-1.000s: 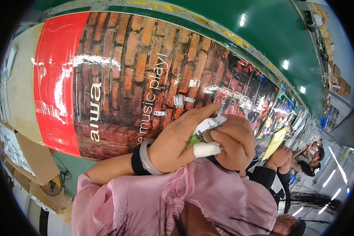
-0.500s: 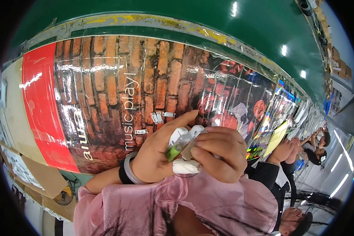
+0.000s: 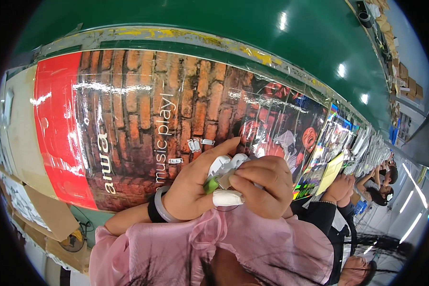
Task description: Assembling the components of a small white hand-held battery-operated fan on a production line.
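My left hand (image 3: 188,183) is closed around a small white plastic part with rounded lobes (image 3: 219,165) and a short green piece (image 3: 211,185) beside it. White wrapping (image 3: 227,198) covers its thumb tip, and a dark band with a pale ring circles the wrist. Against it, my right hand (image 3: 267,183) has its fingers pinched on a small flat greyish-beige piece (image 3: 225,179), at the edge of the white part. The fingers hide much of both pieces. Just beyond the left hand, small white frame-like parts lie on the table: a pair (image 3: 194,144), one (image 3: 208,142) and another (image 3: 175,161).
A glossy brick-patterned sheet (image 3: 128,109) with a red end covers the table. Beyond its metal rim (image 3: 176,34) is a green surface. Right: a yellow sheet (image 3: 331,170), many white parts (image 3: 367,148) and co-workers' hands (image 3: 341,188). Left: a cardboard box (image 3: 50,209).
The view has shifted slightly, so the table appears a little lower and further right. Both hands stay together on the white part, with the right fingers slightly shifted on the beige piece.
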### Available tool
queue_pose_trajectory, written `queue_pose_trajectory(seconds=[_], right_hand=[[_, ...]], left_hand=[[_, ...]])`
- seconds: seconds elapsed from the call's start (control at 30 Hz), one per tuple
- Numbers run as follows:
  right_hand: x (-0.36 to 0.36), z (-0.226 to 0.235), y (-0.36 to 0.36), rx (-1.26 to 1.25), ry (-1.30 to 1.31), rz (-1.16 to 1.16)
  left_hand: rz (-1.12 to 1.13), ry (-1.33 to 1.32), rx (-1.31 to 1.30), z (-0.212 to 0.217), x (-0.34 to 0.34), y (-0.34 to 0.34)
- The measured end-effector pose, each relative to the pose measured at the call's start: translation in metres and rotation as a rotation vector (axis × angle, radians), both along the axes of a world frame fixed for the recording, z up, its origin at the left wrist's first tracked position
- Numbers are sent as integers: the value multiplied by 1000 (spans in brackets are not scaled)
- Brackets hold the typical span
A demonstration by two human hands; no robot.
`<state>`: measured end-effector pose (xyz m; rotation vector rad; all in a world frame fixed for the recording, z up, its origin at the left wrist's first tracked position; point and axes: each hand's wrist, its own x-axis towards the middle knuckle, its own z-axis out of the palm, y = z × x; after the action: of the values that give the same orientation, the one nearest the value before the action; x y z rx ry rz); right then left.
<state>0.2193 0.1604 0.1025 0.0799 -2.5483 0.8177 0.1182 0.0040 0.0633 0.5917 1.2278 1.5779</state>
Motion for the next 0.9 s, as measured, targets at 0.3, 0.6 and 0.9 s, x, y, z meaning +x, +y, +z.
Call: queue_pose_trajectory(seconds=[0.3, 0.6, 0.9], right_hand=[[-1, -1, -1, -5, 32, 9], [-4, -3, -4, -44, 6, -36], [0, -1, -8, -96, -21, -107]], left_hand=[[-25, 50, -26, 7, -6, 0], [-16, 198, -11, 0, -6, 0], [1, 373, 30, 3, -5, 2]])
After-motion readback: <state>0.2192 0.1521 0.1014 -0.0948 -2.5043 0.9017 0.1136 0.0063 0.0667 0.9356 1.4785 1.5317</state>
